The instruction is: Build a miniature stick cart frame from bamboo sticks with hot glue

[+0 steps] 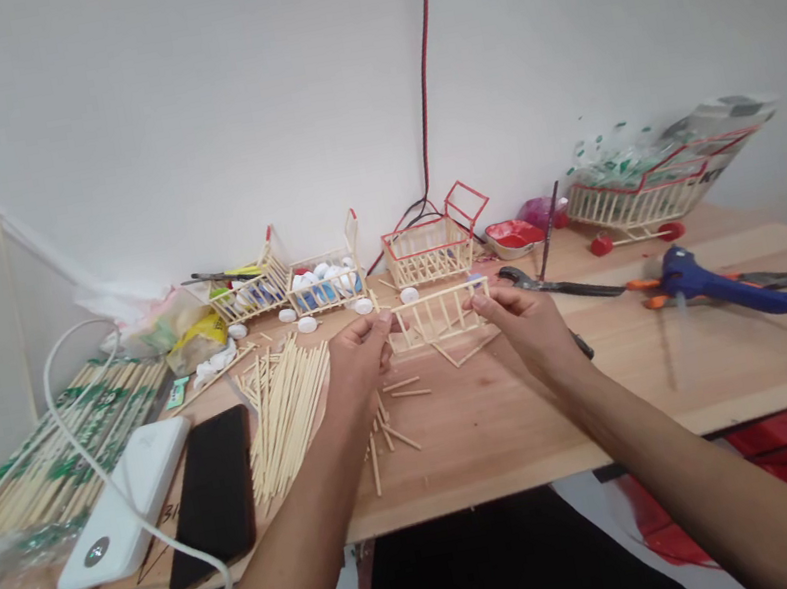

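Between my hands, raised a little above the table, is a small ladder-like frame of wooden sticks (445, 314), with several short bars joining two long rails. My left hand (364, 348) pinches its left end between thumb and finger. At the opposite end, my right hand (524, 317) grips the frame the same way. Beneath it a few joined or crossed sticks (457, 361) lie on the wood. Loose short sticks (404, 433) are scattered beside my left forearm, and a large pile of long sticks (287, 405) lies left of it.
Miniature stick carts (430, 252) line the wall, one larger cart (640, 202) at right. A blue glue gun (730, 281) and black-handled pliers (566, 284) lie right. A red paint dish (515, 238) stands behind. A phone (211, 494), white power bank (125, 499) and packaged chopsticks (76, 442) occupy the left.
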Tool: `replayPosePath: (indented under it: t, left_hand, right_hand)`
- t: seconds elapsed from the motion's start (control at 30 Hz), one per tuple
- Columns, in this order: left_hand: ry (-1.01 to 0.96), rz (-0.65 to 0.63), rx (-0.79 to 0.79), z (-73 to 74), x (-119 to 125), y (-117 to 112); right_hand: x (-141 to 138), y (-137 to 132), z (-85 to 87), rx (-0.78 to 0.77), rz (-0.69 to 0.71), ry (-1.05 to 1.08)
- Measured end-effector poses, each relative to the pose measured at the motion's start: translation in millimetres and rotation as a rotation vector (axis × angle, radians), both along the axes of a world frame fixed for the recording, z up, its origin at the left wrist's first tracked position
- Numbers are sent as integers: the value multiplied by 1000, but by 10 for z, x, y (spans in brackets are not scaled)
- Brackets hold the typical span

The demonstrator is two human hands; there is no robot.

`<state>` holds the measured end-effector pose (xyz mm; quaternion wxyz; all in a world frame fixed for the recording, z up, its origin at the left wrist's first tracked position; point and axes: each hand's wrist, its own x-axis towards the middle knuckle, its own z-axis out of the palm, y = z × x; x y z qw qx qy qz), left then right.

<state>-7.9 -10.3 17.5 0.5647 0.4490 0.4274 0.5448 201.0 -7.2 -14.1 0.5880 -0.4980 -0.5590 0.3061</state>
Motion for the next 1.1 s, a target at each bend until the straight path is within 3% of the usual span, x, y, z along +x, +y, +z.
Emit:
replayPosePath:
  t: [1.1]
  left_hand:
    - [14,-29,-18,28,-3,-18]
  right_hand:
    - [3,-18,-7,-19,-1,-35]
